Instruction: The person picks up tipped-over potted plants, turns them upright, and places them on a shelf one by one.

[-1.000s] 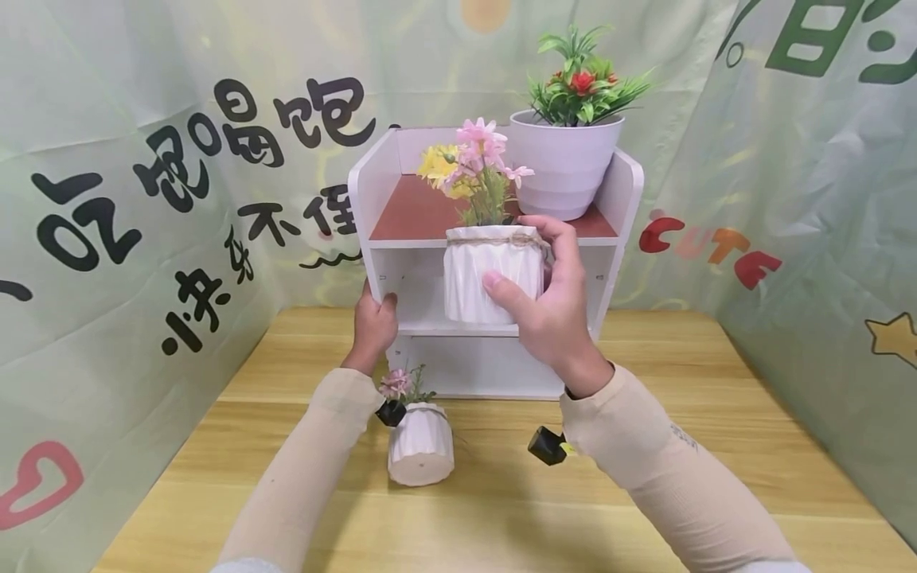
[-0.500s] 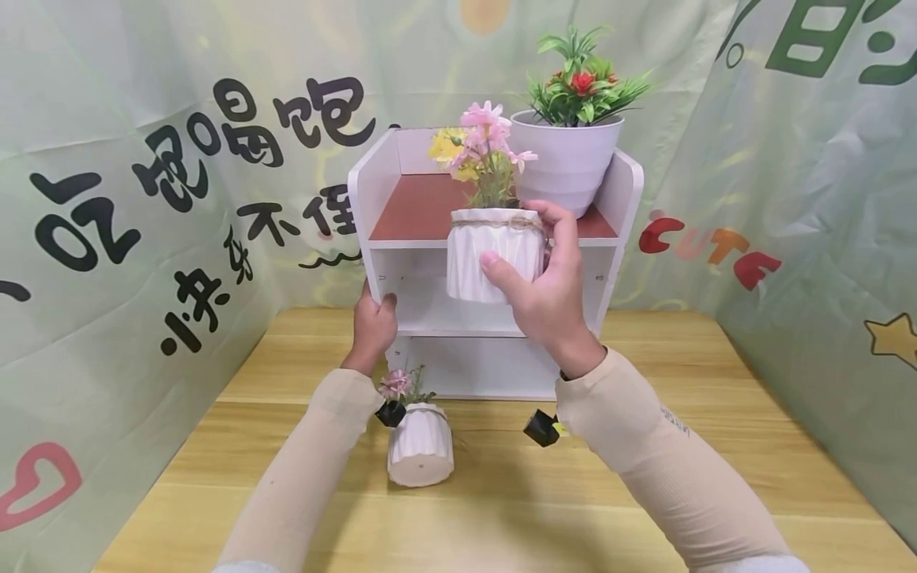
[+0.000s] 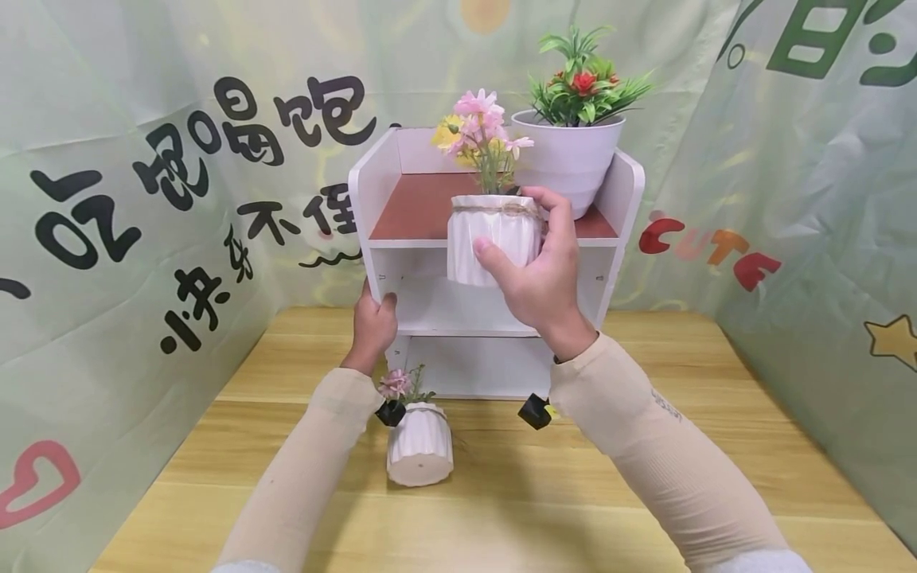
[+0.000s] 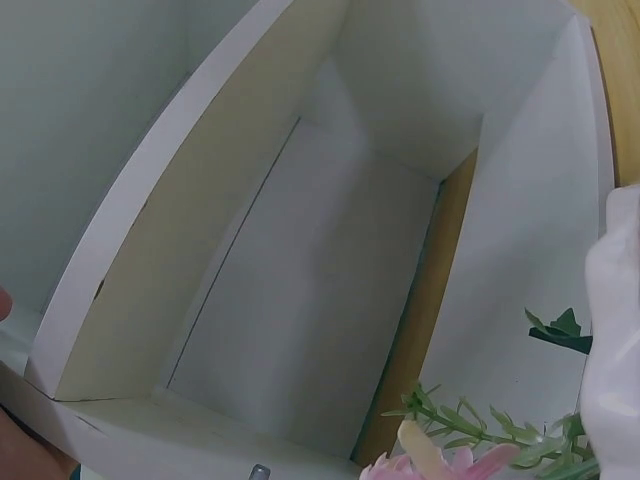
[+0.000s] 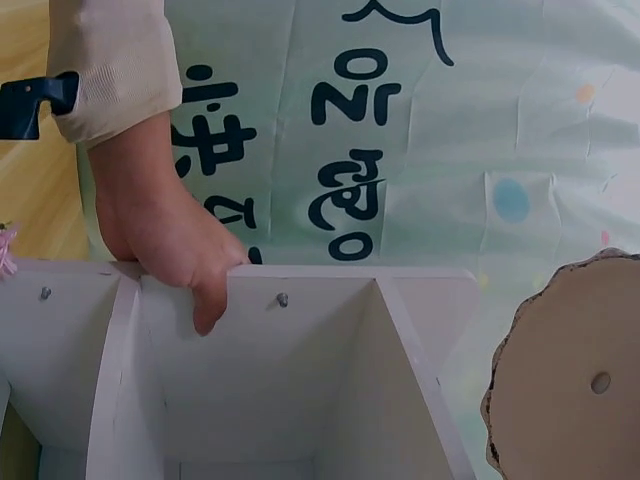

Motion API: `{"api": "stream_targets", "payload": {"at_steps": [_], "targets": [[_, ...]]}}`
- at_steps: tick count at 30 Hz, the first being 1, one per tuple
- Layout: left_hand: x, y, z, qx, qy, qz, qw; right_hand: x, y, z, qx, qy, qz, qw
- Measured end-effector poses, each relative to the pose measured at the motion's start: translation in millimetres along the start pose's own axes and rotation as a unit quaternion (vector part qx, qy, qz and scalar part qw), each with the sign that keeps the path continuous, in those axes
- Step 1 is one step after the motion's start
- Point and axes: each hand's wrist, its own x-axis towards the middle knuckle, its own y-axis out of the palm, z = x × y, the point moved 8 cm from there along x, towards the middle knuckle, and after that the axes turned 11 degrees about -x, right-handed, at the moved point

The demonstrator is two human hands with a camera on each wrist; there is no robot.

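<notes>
My right hand (image 3: 533,255) grips a white ribbed pot (image 3: 490,239) with pink and yellow flowers (image 3: 476,127), held in the air in front of the white shelf unit (image 3: 494,239), about level with its brown top shelf (image 3: 415,211). The right wrist view shows the pot's round base (image 5: 575,375). My left hand (image 3: 374,322) holds the shelf unit's left side panel, thumb on the front edge; it appears gripping the panel (image 5: 180,250) in the right wrist view. A second small white ribbed pot (image 3: 420,442) with a pink flower stands on the wooden table (image 3: 501,509).
A larger white pot (image 3: 566,159) with green leaves and a red flower stands on the right of the top shelf. Green printed cloth walls (image 3: 143,199) close in the table on the left, back and right. The left wrist view shows an unfilled shelf compartment (image 4: 320,290).
My right hand has lifted the flower pot upward and slightly toward the shelf unit, from the middle shelf's level to the top shelf's edge. The left hand has stayed on the side panel.
</notes>
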Motion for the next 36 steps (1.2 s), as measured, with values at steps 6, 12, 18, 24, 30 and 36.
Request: {"api": "stream_targets", "payload": {"at_steps": [6, 12, 18, 24, 30, 36], "targets": [[0.2, 0.0, 0.8, -0.002, -0.002, 0.001, 1.0000, 4, 2, 1, -0.022, -0.005, -0.006, 1.000], [0.3, 0.0, 0.2, -0.005, -0.001, 0.001, 1.0000, 8, 4, 2, -0.051, -0.027, -0.029, 0.998], [-0.1, 0.7, 0.2, -0.008, -0.008, 0.005, 0.9999, 9, 6, 2, -0.084, -0.059, -0.041, 0.994], [-1.0, 0.3, -0.8, -0.005, -0.005, 0.000, 1.0000, 12, 9, 0, -0.095, -0.077, -0.051, 0.991], [-1.6, 0.4, -1.4, -0.002, -0.001, -0.001, 1.0000, 14, 12, -1, -0.101, -0.088, -0.054, 0.990], [-1.6, 0.6, -1.0, 0.001, -0.005, 0.002, 1.0000, 17, 16, 0, -0.088, -0.091, -0.060, 0.990]]}}
